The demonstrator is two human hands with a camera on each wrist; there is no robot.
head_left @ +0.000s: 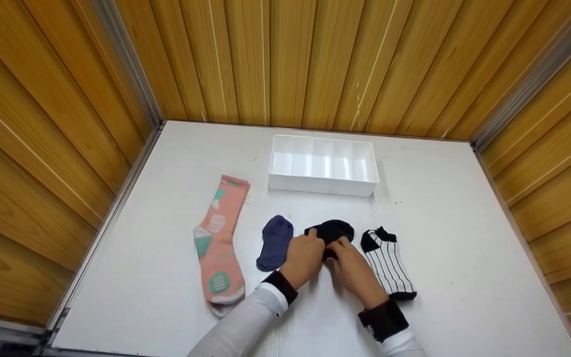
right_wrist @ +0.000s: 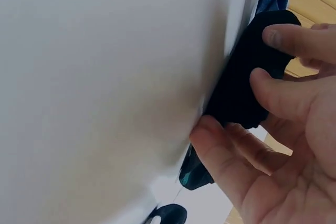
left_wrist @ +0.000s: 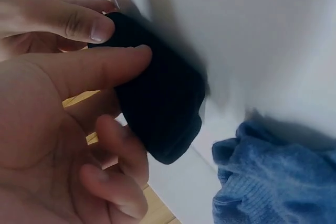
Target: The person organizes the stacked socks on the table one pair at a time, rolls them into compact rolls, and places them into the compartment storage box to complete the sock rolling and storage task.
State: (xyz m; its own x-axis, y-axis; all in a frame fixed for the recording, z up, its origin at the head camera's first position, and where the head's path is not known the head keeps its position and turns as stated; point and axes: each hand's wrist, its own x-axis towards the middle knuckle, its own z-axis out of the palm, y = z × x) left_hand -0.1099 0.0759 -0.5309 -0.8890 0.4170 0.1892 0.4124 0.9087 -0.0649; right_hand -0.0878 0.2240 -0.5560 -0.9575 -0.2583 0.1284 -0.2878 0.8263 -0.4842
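Both hands pinch a black sock [head_left: 336,229] in the middle of the white table. In the left wrist view, my left hand [head_left: 303,258] grips one end of the sock [left_wrist: 165,95] between thumb and fingers, close beside the other hand. My right hand [head_left: 352,270] has its thumb on the near face of the sock [right_wrist: 239,80], with fingers behind and below it. Left of the hands lies a blue ankle sock [head_left: 275,243]. To the right is a white sock with black stripes [head_left: 388,265], partly behind the right hand.
Behind the hands stands a white divided box [head_left: 322,186]. Long pink socks [head_left: 221,248] with green and white patches lie farther left. Wood-patterned walls [head_left: 285,64] border the table [head_left: 469,238] at the back and both sides.
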